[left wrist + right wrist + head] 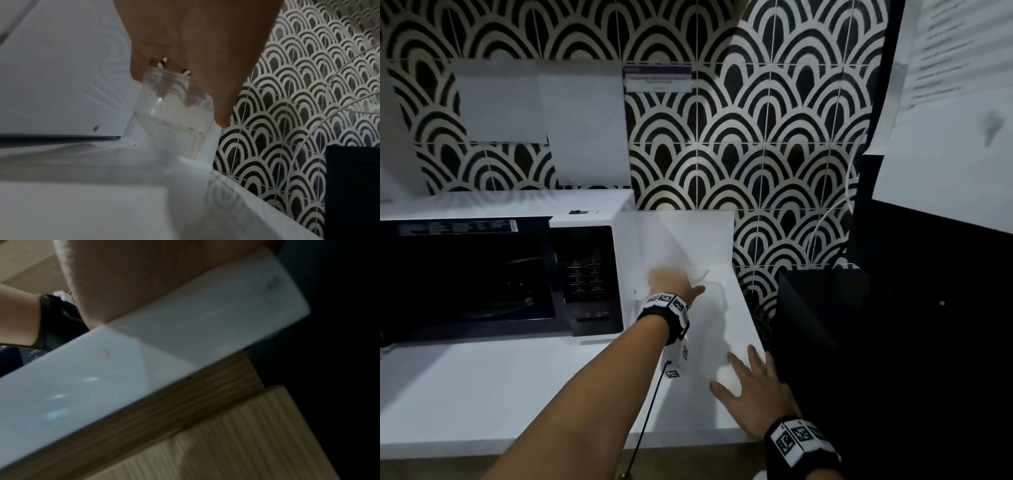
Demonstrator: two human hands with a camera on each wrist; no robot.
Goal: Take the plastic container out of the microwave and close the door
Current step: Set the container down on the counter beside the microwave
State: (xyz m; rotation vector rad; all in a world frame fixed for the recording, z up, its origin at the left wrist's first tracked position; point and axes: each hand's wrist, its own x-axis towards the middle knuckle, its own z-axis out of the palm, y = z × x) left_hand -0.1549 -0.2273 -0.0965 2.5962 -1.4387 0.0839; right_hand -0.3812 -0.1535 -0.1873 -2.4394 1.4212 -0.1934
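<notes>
r hand (753, 394) flat on glossy white counter (482, 394) | l hand (671, 282) grips clear round plastic container (174, 123)

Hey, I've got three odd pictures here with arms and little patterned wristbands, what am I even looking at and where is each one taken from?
There is no machine here: a person wears three cameras, one on the head and one on each wrist, on bands with black and white markers.

The head view looks down at a white counter with a microwave on it, its door open. The left hand reaches to the right of the microwave, toward the tiled wall.

The left wrist view looks along that hand: its fingers grip a clear plastic container from above, tilted, low over the counter or just touching it; I cannot tell which.

The right hand lies flat and spread on the counter's right end, holding nothing. Its wrist camera sees mostly the counter edge and the wood below.
</notes>
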